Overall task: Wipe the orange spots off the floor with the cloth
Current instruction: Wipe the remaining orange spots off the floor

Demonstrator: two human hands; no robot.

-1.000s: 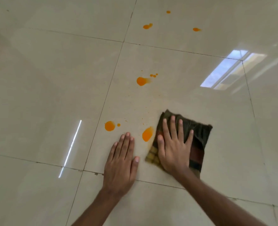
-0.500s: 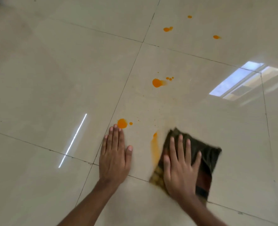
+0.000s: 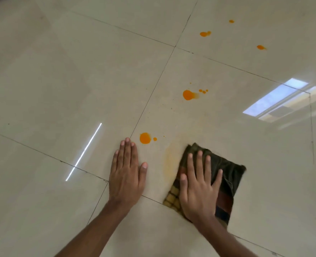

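Observation:
A dark folded checked cloth [image 3: 227,175] lies flat on the cream tiled floor [image 3: 60,71]. My right hand [image 3: 198,186] presses on it with fingers spread. Left of the cloth is a pale yellow smear [image 3: 170,160]. My left hand [image 3: 125,173] rests flat on the floor, fingertips just short of a round orange spot [image 3: 145,138] with a small droplet [image 3: 155,139] beside it. A bigger orange spot [image 3: 188,94] with tiny drops lies farther off. Several small orange spots, such as a double blob [image 3: 205,33] and a dot [image 3: 260,47], sit on the far tiles.
Dark grout lines [image 3: 153,93] cross the glossy floor. A bright window reflection [image 3: 276,99] shows at the right and a thin white light streak [image 3: 84,152] at the left.
The orange spot beside the cloth has been rubbed into a faint yellow smear. My right hand slid the cloth over it, and my left hand shifted forward towards the round spot.

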